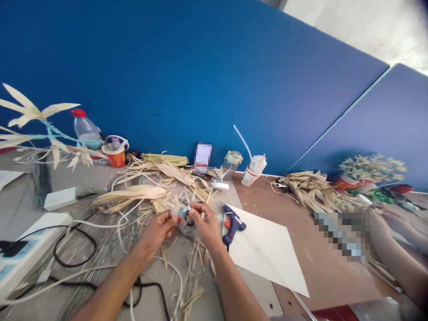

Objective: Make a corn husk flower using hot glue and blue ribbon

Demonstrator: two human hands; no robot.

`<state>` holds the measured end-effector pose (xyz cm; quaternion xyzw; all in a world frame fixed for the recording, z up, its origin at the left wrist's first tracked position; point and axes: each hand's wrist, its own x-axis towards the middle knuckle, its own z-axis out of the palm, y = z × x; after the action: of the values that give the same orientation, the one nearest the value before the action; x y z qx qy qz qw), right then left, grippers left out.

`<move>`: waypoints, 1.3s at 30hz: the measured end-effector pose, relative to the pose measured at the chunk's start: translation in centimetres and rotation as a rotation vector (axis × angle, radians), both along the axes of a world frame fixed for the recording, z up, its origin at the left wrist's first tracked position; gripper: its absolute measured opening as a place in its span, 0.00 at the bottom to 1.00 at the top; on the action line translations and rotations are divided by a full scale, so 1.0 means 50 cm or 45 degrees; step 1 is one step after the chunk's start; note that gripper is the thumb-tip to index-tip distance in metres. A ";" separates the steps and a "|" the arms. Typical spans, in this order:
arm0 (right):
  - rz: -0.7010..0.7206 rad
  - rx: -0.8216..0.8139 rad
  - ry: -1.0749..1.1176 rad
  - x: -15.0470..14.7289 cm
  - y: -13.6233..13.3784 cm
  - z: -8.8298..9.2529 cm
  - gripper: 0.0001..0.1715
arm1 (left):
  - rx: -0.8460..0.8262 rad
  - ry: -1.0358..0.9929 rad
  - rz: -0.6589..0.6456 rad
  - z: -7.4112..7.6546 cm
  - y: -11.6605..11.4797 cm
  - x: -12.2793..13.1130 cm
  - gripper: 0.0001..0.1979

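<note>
Close together at the middle of the table, both my hands are closed in a pinch. My left hand has thumb and fingertips pressed together at the left edge of a small roundish piece, pale blue and clear with a dark ring in it, whose kind I cannot tell. From the right, my right hand pinches the same piece near its top, where a small pale tip sticks up. My fingers hide part of it. Just right of that hand a blue glue gun with an orange trigger lies on a white sheet.
Dried corn husks and loose cables surround my hands. A power strip lies at left, husk flowers and a red-capped bottle behind it. Paper cups and a jar line the blue partition. Another person's hands are at right.
</note>
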<state>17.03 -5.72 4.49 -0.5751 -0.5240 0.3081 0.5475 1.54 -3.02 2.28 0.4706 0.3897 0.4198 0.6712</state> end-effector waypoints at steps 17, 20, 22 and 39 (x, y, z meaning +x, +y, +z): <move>-0.042 -0.314 -0.422 0.159 -0.143 0.065 0.14 | 0.082 0.016 0.090 -0.026 0.019 -0.006 0.16; -0.182 -0.487 -0.687 0.188 -0.178 0.037 0.14 | 0.097 -0.022 0.110 -0.039 0.028 -0.005 0.17; -0.308 -0.611 -0.806 0.198 -0.180 0.017 0.17 | 0.096 -0.021 0.118 -0.043 0.032 -0.003 0.17; -0.701 -0.781 -0.443 0.179 -0.102 -0.035 0.19 | 0.138 0.040 0.127 -0.028 0.027 0.000 0.22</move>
<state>25.99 -10.84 2.73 -0.8723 -0.3200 0.1906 0.3168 1.55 -1.69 0.86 0.4928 0.4000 0.4657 0.6167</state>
